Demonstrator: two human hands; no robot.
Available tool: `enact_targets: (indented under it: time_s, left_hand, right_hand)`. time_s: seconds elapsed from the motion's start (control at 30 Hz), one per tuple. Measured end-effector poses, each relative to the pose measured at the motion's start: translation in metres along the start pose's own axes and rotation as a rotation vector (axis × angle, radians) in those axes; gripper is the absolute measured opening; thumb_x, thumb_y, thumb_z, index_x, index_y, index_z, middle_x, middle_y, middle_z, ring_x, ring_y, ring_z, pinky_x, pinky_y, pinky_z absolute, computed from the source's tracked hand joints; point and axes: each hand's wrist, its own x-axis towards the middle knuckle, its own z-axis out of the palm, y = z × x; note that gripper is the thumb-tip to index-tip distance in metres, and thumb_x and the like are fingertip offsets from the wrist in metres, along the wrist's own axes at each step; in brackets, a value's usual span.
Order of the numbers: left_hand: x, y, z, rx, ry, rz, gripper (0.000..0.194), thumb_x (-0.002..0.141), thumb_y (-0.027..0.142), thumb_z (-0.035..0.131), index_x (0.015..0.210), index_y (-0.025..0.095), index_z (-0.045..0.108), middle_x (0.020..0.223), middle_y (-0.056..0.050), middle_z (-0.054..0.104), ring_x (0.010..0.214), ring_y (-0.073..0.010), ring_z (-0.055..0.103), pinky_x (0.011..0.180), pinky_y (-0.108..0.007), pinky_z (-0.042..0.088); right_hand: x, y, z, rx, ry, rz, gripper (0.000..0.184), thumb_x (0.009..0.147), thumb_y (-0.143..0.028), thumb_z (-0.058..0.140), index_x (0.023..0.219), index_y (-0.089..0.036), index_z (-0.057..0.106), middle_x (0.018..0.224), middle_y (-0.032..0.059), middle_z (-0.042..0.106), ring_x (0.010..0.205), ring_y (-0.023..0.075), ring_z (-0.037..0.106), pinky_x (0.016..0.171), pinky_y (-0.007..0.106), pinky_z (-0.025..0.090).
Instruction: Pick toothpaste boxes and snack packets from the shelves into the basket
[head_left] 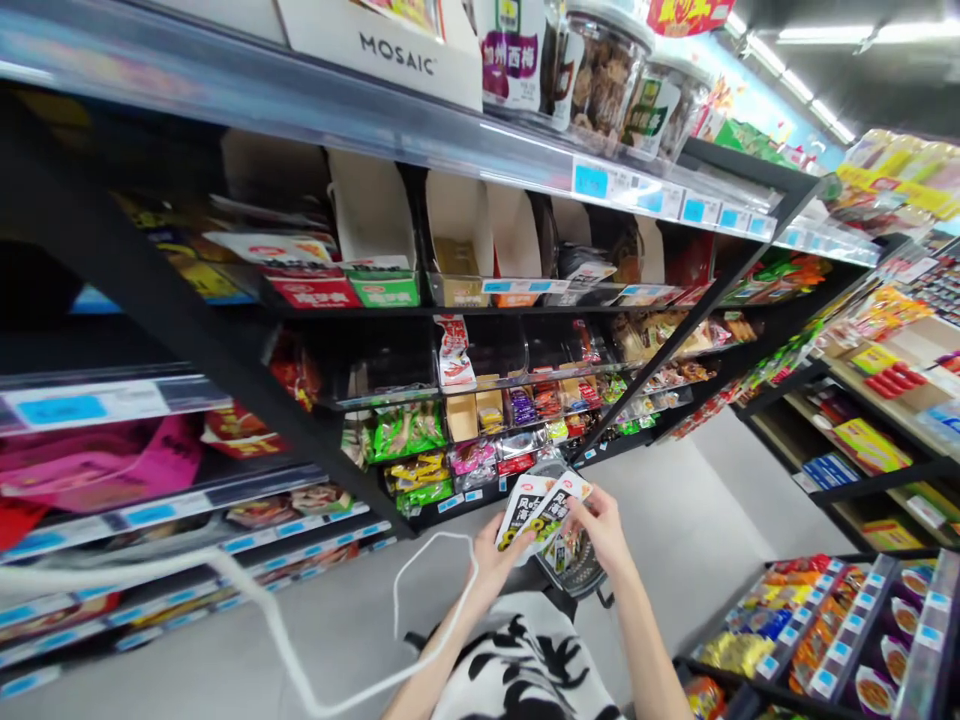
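My left hand point(496, 558) and my right hand point(601, 528) are raised together in front of me, both closed on small white snack packets point(541, 510) with dark lettering and a red top edge. The left fingers pinch the lower left packet, the right fingers grip the upper right one. Just below the hands a dark wire basket point(576, 566) with more packets hangs near my lap. A white cord point(420, 585) loops across from the left toward my left wrist.
A black shelving unit point(465, 310) full of snack bags and cardboard display boxes runs along the left and ahead. A second shelf point(870, 420) stands at the right, with bins of packets point(817, 630) low right. A grey floor aisle point(675, 520) lies between.
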Motion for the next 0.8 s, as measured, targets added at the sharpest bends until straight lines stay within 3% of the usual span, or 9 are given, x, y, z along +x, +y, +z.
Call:
enact_targets:
  time_s: [0.07, 0.17, 0.3, 0.43, 0.53, 0.63, 0.8]
  left_hand:
    - [0.001, -0.002, -0.001, -0.059, 0.003, -0.019, 0.045, 0.072, 0.046, 0.08, 0.103, 0.014, 0.072, 0.092, -0.01, 0.08, 0.083, -0.0268, 0.074, 0.073, -0.034, 0.059]
    - [0.002, -0.005, -0.003, -0.145, 0.005, -0.056, 0.05, 0.073, 0.048, 0.079, 0.109, 0.014, 0.07, 0.096, -0.011, 0.08, 0.085, -0.0282, 0.075, 0.072, -0.034, 0.059]
    - [0.001, -0.002, -0.002, -0.083, 0.032, -0.017, 0.047, 0.073, 0.048, 0.079, 0.106, 0.016, 0.072, 0.096, -0.01, 0.081, 0.086, -0.0278, 0.075, 0.075, -0.036, 0.06]
    - [-0.002, 0.003, 0.0, -0.009, 0.026, 0.048, 0.046, 0.071, 0.05, 0.077, 0.102, 0.017, 0.074, 0.097, -0.009, 0.081, 0.088, -0.0289, 0.074, 0.078, -0.038, 0.059]
    - [-0.004, 0.004, -0.002, 0.009, 0.044, 0.075, 0.047, 0.07, 0.053, 0.077, 0.101, 0.017, 0.074, 0.097, -0.008, 0.081, 0.087, -0.0287, 0.074, 0.079, -0.038, 0.059]
    - [-0.006, 0.003, -0.008, -0.026, 0.066, 0.08, 0.051, 0.07, 0.055, 0.077, 0.104, 0.018, 0.074, 0.102, -0.009, 0.08, 0.094, -0.0292, 0.074, 0.084, -0.038, 0.06]
    - [-0.009, 0.007, -0.018, -0.107, 0.119, 0.092, 0.057, 0.068, 0.06, 0.078, 0.104, 0.016, 0.074, 0.098, -0.01, 0.08, 0.093, -0.0289, 0.074, 0.084, -0.037, 0.06]
  right_hand:
    - [0.01, -0.021, -0.014, 0.033, 0.024, -0.086, 0.033, 0.081, -0.046, 0.081, 0.095, -0.019, 0.067, 0.068, 0.0022, 0.072, 0.053, 0.0179, 0.067, 0.05, 0.027, 0.054]
    - [0.03, -0.071, -0.028, 0.141, 0.138, -0.376, 0.029, 0.08, -0.042, 0.082, 0.093, -0.023, 0.064, 0.092, 0.0037, 0.076, 0.078, 0.0211, 0.075, 0.073, 0.036, 0.064]
    - [0.069, -0.162, -0.024, 0.123, 0.191, -0.793, 0.026, 0.085, -0.041, 0.078, 0.098, -0.026, 0.062, 0.116, 0.0047, 0.072, 0.107, 0.0234, 0.073, 0.104, 0.052, 0.056]
    - [0.13, -0.24, -0.01, -0.002, 0.192, -1.046, 0.03, 0.085, -0.043, 0.078, 0.101, -0.026, 0.059, 0.122, 0.0059, 0.069, 0.116, 0.0245, 0.069, 0.111, 0.052, 0.051]
    - [0.187, -0.274, -0.002, -0.034, 0.092, -1.065, 0.034, 0.084, -0.046, 0.077, 0.104, -0.025, 0.059, 0.122, 0.0071, 0.07, 0.113, 0.023, 0.071, 0.109, 0.048, 0.053]
    - [0.238, -0.294, 0.007, -0.032, -0.006, -0.984, 0.036, 0.08, -0.044, 0.078, 0.102, -0.023, 0.058, 0.118, 0.0071, 0.072, 0.108, 0.0219, 0.073, 0.105, 0.044, 0.055]
    - [0.288, -0.319, 0.024, -0.072, 0.005, -0.775, 0.032, 0.079, -0.035, 0.074, 0.101, -0.019, 0.056, 0.108, 0.0102, 0.073, 0.093, 0.0215, 0.075, 0.094, 0.041, 0.06]
